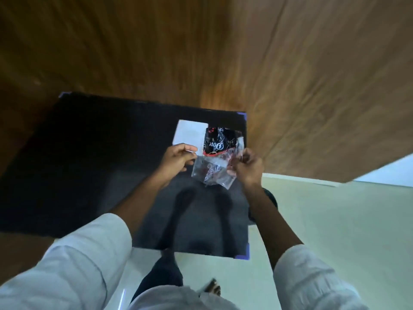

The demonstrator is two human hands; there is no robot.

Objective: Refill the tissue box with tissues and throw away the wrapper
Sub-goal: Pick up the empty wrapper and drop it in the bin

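A white stack of tissues (190, 134) lies on the black table (89, 164) near its far right corner. Right beside it is a black tissue box (218, 139) with red and white print. A clear crumpled plastic wrapper (212, 171) hangs in front of the box, above the table. My right hand (247, 167) pinches the wrapper's right side. My left hand (178, 156) touches the wrapper's left edge with its fingertips, just below the tissue stack. The frame is motion-blurred, so the left hand's grip is unclear.
Wood-panelled wall (223, 52) rises behind the table. Pale floor (335, 220) lies to the right and below, where my legs and a sandalled foot (212, 288) show. Purple tape marks the table's corners (243, 253).
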